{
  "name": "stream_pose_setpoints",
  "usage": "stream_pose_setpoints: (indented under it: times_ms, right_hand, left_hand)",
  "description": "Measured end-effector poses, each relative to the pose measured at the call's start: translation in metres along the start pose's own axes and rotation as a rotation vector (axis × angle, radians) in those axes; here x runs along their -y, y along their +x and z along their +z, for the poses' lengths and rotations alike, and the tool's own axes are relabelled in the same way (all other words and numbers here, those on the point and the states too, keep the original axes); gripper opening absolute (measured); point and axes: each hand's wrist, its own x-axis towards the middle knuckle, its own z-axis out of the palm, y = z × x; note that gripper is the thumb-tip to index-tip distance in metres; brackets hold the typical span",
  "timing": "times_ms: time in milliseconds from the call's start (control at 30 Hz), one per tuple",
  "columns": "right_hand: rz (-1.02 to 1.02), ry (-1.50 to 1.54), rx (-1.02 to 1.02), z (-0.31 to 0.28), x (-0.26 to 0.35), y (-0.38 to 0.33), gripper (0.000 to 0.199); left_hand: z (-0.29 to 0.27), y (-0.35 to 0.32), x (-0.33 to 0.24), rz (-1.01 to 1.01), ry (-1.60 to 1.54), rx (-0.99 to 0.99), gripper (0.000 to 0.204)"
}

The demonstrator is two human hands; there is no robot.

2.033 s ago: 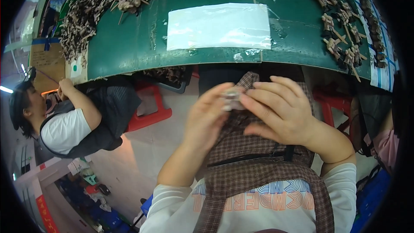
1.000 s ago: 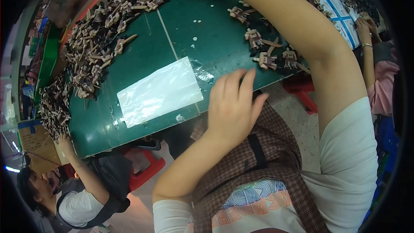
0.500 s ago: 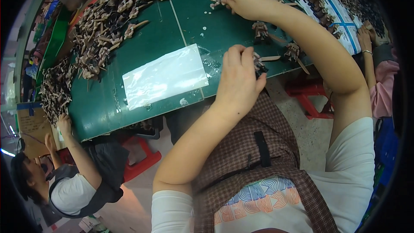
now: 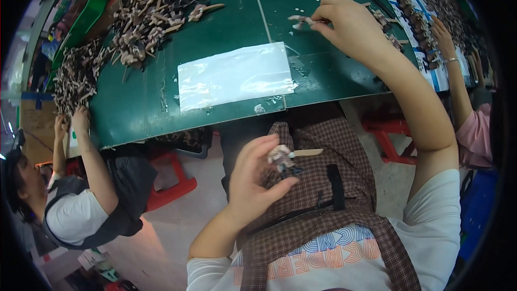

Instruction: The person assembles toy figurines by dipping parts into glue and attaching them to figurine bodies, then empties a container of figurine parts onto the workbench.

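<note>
My left hand (image 4: 253,180) is in front of the checked apron, off the table edge, with fingers and thumb curled round a small figurine (image 4: 281,157). That figurine has a pale upper part, dark lower parts and a flat tan stick pointing right. Over the far part of the green table, my right hand (image 4: 350,27) pinches a small pale figure-like piece (image 4: 300,20) between thumb and fingertips. Small white flecks lie near it. Beyond my right forearm, a few figurines (image 4: 383,20) with tan sticks lie on the table, partly hidden by the arm.
A white sheet (image 4: 234,78) lies on the green table (image 4: 134,121). Heaped figurines (image 4: 156,13) fill the far left, with another pile (image 4: 75,78) by a co-worker (image 4: 89,205). Rows of figurines stand on taped white sheets (image 4: 439,78) at right, near another person's hand (image 4: 444,40). Red stools (image 4: 172,183) stand below.
My left hand has come down off the table toward my apron with the figurine. The right hand still pinches the pale piece at the far side. The view has shifted.
</note>
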Motion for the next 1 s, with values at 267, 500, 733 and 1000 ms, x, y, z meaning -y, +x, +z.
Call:
stream_pose_setpoints:
  times_ms: [267, 500, 733, 1000]
  right_hand:
    - [0.029, 0.570, -0.007, 0.019, 0.082, 0.027, 0.017]
    - [-0.008, 0.497, 0.081, 0.030, 0.096, 0.038, 0.016]
    - [-0.064, 0.519, 0.158, 0.034, 0.112, 0.054, 0.017]
    - [-0.035, 0.455, 0.194, 0.025, 0.104, 0.047, 0.017]
  left_hand:
    - [-0.024, -0.016, 0.010, -0.074, -0.276, -0.068, 0.078]
    - [-0.034, -0.016, 0.008, -0.100, -0.335, -0.063, 0.070]
    - [-0.035, -0.015, 0.013, -0.054, -0.515, -0.116, 0.065]
    - [-0.040, -0.005, 0.000, -0.122, -0.605, -0.059, 0.072]
